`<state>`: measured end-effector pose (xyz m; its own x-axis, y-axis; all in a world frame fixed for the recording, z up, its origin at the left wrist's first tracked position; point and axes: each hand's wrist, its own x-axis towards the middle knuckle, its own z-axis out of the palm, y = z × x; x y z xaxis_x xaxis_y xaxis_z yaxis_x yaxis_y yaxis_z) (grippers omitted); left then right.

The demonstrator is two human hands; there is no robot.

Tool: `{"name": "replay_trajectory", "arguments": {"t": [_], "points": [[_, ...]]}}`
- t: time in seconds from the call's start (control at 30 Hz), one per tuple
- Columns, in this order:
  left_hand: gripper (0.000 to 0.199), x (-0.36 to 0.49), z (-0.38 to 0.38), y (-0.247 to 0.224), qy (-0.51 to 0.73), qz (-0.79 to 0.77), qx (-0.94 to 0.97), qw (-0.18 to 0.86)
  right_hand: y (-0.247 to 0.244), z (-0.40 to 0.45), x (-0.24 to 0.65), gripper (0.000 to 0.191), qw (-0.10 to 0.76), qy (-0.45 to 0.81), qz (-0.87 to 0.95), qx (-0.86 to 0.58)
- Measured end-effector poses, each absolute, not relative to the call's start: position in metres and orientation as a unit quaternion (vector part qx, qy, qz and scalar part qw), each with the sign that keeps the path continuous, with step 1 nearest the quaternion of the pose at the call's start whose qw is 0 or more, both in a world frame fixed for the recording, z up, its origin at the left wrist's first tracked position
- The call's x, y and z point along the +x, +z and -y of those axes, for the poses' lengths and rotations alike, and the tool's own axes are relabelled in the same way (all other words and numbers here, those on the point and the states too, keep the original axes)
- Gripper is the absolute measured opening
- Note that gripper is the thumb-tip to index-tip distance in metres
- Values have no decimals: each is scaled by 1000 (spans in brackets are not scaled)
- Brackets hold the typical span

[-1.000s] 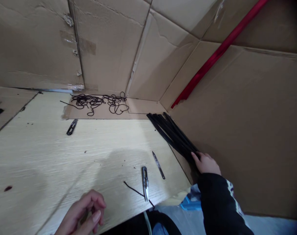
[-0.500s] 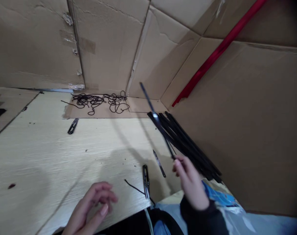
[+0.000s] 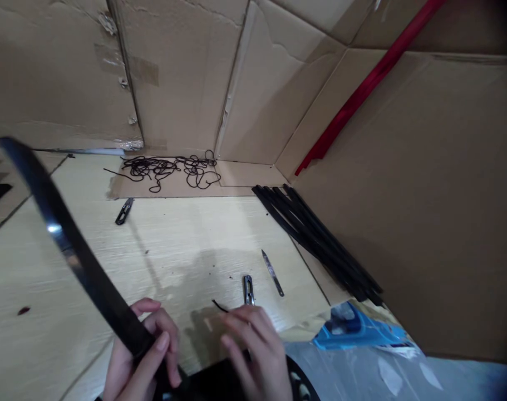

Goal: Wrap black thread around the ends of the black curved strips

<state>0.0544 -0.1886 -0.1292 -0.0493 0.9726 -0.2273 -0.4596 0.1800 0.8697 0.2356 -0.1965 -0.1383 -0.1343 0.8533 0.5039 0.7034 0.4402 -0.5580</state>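
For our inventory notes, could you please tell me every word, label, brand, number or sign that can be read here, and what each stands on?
No text is legible anywhere in this view.
The blue-printed plastic wrapper carries printing or a graphic, too blurred to read.
The brown corrugated cardboard walls, the steel thread snips and the long black flexible strip in the left hand show no readable marks.

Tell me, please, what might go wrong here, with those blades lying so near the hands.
The right hand sits just by the thread snips, with a small pointed knife lying bare close by, so a careless reach might nick the fingers. The long black strip held in the left hand juts far out, so it could perhaps swing and knock something.
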Motion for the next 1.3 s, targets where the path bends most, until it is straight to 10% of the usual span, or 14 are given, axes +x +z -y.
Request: {"name": "replay_trajectory", "arguments": {"t": [0.4, 1.3], "points": [[39, 65, 185, -148, 326, -378, 304, 812, -176, 187, 282, 21, 265, 6, 749, -608], [42, 100, 180, -162, 380, -317, 164, 853, -172, 184, 280, 19, 289, -1, 752, -593]]}}
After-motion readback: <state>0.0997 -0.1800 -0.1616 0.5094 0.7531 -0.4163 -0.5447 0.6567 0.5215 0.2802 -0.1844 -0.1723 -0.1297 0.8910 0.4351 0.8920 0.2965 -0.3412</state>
